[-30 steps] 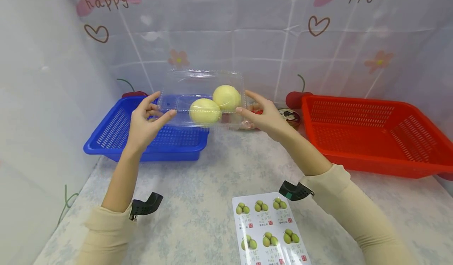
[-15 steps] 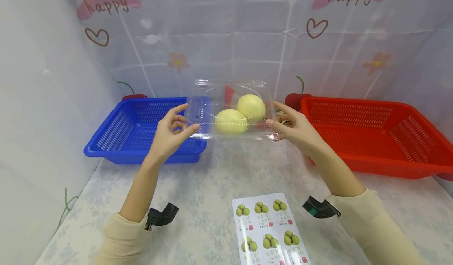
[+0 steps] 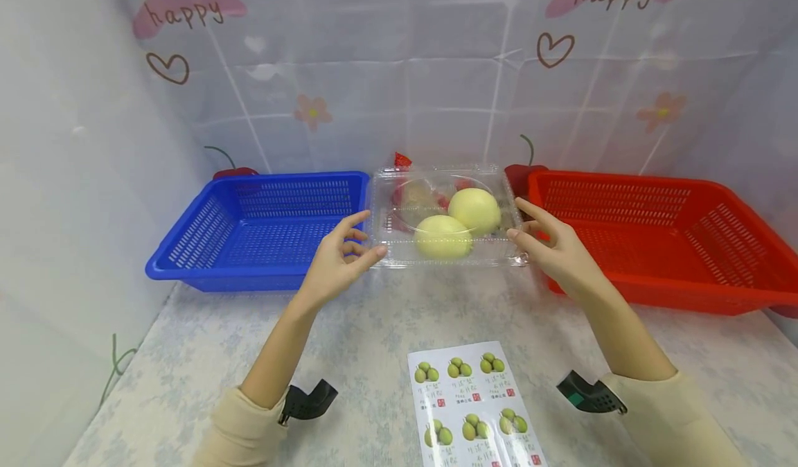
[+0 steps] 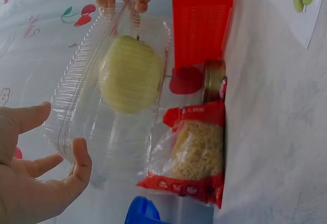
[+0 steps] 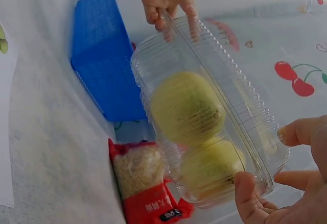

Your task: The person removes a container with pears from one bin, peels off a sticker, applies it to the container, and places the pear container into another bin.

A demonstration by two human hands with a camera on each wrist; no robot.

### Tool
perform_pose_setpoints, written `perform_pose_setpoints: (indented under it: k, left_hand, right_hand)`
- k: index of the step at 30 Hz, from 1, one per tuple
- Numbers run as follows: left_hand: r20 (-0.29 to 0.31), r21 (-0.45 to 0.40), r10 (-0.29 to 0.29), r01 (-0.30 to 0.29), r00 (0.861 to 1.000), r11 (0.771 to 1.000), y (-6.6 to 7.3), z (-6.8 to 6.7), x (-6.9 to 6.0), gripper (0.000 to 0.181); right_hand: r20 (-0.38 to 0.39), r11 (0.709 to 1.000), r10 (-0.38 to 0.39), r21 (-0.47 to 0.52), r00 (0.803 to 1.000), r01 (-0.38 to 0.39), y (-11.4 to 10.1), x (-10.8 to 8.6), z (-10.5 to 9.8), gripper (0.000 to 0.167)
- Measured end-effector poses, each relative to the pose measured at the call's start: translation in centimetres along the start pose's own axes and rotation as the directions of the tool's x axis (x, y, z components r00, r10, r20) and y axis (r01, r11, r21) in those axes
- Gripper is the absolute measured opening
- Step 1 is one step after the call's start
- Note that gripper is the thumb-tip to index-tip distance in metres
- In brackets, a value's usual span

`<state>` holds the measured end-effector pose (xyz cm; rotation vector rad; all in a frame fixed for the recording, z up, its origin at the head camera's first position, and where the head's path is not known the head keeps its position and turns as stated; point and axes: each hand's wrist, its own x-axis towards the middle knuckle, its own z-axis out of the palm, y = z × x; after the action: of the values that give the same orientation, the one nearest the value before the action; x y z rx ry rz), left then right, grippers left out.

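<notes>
Pale curtain fabric (image 3: pixel 408 138) printed with cherries, hearts, flowers and the word "happy" fills the top of the head view, above a counter (image 3: pixel 349 356) covered in white cloth with a faint blue-grey pattern. At the centre of the frame, a person in rolled cream sleeves (image 3: pixel 673 408) holds a clear plastic hinged container (image 3: pixel 399 243), two round pale yellow-green fruits (image 3: pixel 475 210) showing inside. The left hand (image 3: pixel 337 262) grasps the container's left end between thumb and fingers; the right hand (image 3: pixel 557 252) grips the right end the same way. Both wrist views show it raised off the counter. To the left sits a blue perforated plastic basket (image 3: pixel 212 274), to the right a red perforated plastic basket (image 3: pixel 686 295). At the bottom, right of centre, lies a white glossy sheet (image 3: pixel 461 387) printed with rows of green fruit pictures and lettering. A red-and-clear plastic bag of tan, curly contents (image 4: pixel 196 150) rests at lower centre of the left wrist view, just beside a short round gold-coloured tin (image 4: pixel 213 81), with the red basket above them in that frame.
</notes>
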<state>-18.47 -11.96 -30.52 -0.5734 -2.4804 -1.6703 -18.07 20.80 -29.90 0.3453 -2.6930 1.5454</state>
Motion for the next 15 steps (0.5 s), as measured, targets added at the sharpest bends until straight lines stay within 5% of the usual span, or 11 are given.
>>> perform_pose_setpoints:
  k: [9, 15]
  left_hand:
    - [-0.011, 0.165, -0.039, 0.040, 0.999, 0.985, 0.2, 2.8, -0.7, 0.066]
    - [-0.005, 0.202, -0.071, 0.071, 0.997, 0.977, -0.7, 4.1, -1.1, 0.072]
  right_hand:
    - [-0.010, 0.998, -0.030, -0.055, 0.999, 0.029, 1.6, -1.1, 0.4, 0.060]
    - [0.020, 0.998, -0.037, -0.041, 0.999, 0.038, 2.7, -1.6, 1.6, 0.060]
